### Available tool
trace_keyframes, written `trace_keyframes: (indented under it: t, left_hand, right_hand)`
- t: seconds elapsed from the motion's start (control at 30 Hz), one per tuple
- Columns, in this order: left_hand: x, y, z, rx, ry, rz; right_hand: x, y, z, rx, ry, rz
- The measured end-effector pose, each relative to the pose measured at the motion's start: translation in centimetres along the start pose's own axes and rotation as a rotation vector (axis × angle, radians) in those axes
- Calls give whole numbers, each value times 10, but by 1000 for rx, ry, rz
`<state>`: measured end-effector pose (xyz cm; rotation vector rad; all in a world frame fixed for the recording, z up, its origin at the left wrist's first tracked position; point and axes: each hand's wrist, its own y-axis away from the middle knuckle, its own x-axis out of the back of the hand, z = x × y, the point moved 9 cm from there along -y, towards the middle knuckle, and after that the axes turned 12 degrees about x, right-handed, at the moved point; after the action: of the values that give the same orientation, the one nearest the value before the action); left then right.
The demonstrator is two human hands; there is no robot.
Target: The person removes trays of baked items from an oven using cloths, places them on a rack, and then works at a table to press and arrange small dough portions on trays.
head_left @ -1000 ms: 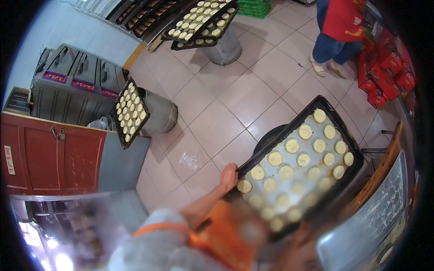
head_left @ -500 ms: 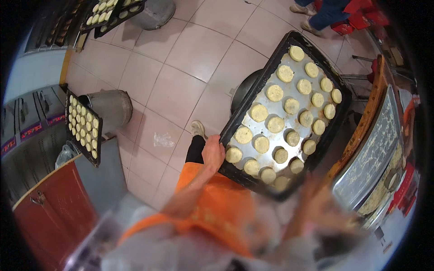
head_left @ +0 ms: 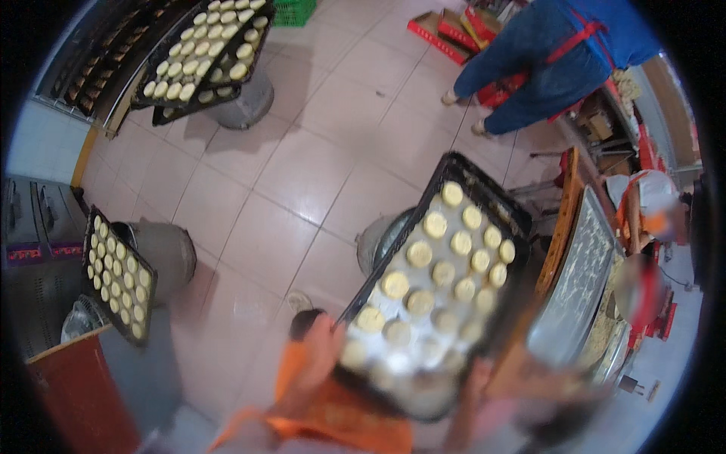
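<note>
A black-rimmed baking tray (head_left: 408, 321) with rows of round pale-yellow pastries (head_left: 420, 254) slants across the space in front of me. My left hand (head_left: 324, 344) is closed round its left rim near the close corner. At the right rim, my right hand (head_left: 476, 378) looks wrapped on the edge, though blur softens its fingers. Pastries at the near end are smeared too. Below the tray's left side, part of a round metal drum (head_left: 372, 246) shows.
To the left, another pastry tray (head_left: 119, 276) rests tilted on a drum (head_left: 162, 253). More loaded trays (head_left: 204, 57) overlap at the far left, beside a dark rack (head_left: 113, 60). A person in blue (head_left: 522, 68) stands far right, near red boxes (head_left: 442, 34). A wood-edged worktable (head_left: 560, 234) runs along the right.
My view has shifted, bringing the person and far trays further into sight. The held tray sits lower and further left in view. My right hand now shows at its right rim.
</note>
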<state>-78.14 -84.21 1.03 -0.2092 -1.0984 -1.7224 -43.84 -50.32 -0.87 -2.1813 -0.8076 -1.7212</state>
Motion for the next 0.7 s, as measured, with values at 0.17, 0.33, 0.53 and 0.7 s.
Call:
trace_keyframes:
  t: [0.17,0.33,0.53,0.7]
  left_hand:
    - [93,3,-19,-65,5,-66]
    - [175,-17,-53,99,13,28]
    - [268,-36,-62,43,25,427]
    - [300,-92,-81,211,166,279]
  right_hand:
    - [-5,66,-44,-107,61,-103]
    - [-19,66,-126,-54,128,-241]
    - [-50,10,-225,127,176,-205]
    - [-142,-105,-211,229,620,-158]
